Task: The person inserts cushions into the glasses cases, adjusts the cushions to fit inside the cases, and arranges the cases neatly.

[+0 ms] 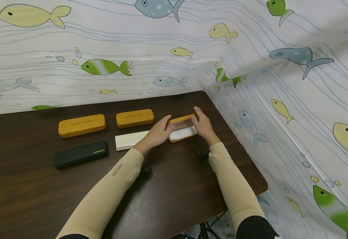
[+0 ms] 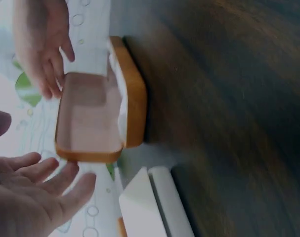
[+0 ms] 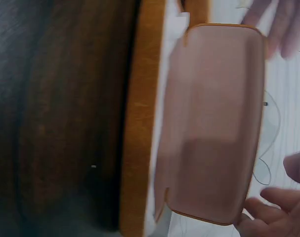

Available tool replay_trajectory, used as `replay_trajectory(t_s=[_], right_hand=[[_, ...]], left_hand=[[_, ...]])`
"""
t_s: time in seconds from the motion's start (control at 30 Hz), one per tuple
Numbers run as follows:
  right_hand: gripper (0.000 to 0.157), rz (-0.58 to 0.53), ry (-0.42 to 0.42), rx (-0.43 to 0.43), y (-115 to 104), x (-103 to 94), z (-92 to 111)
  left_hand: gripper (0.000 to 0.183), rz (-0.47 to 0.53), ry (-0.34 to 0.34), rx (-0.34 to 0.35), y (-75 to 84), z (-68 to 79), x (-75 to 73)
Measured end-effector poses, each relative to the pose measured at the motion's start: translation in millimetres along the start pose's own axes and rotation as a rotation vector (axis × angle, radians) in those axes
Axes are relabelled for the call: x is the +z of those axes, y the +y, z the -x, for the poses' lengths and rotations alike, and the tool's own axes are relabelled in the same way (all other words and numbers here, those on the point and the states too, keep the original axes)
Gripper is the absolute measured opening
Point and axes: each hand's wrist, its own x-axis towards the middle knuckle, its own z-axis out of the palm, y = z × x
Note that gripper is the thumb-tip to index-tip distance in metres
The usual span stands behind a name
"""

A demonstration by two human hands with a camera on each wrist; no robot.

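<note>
An orange hinged case [image 1: 182, 119], shaped like a glasses case, stands with its lid raised on the right part of the table. Pinkish lining [image 3: 214, 113] covers the inside of the lid, and a white cloth-like piece [image 1: 183, 133] lies in the base. My left hand [image 1: 159, 132] is at the lid's left end, its fingers extended and loosely bent. At the opposite end is my right hand [image 1: 203, 126], fingertips by the lid's edge. Neither hand is curled round the case. Whether every fingertip touches the lid, I cannot tell.
Left of the raised case lies a flat white case [image 1: 129, 140], partly behind my left forearm. Two closed orange cases [image 1: 82, 125] stand farther left, with a black case [image 1: 81, 154] in front. A fish-patterned curtain [image 1: 162, 39] borders the dark table [image 1: 174, 199].
</note>
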Motion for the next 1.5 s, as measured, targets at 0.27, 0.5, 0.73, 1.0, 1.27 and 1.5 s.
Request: replay_trajectory(t_s=[0.27, 0.5, 0.73, 1.0, 1.27, 1.5], right_hand=[[0.052, 0.117, -0.01, -0.008, 3.9, 10.5, 6.1], [0.051, 0.162, 0.028, -0.01, 3.7, 13.1, 11.2], [0.051, 0.177, 0.062, -0.01, 6.1, 15.9, 17.2], [0.051, 0.212, 0.059, -0.017, 2.3, 17.3, 19.8], [0.05, 0.246, 0.082, -0.026, 3.2, 16.7, 27.1], [0.05, 0.311, 0.09, -0.036, 2.1, 19.2, 34.7]], left_hand=[[0.061, -0.254, -0.044, 0.067, 0.8, 1.7, 11.7], [0.061, -0.386, -0.011, 0.116, -4.0, 5.1, 17.4], [0.063, -0.404, -0.019, 0.117, -2.6, 10.9, 19.2], [0.065, -0.443, -0.015, 0.111, -3.0, 16.5, 18.3], [0.066, -0.513, -0.024, 0.125, -1.6, 21.2, 23.8], [0.067, -0.544, -0.018, 0.124, -1.9, 25.7, 27.4]])
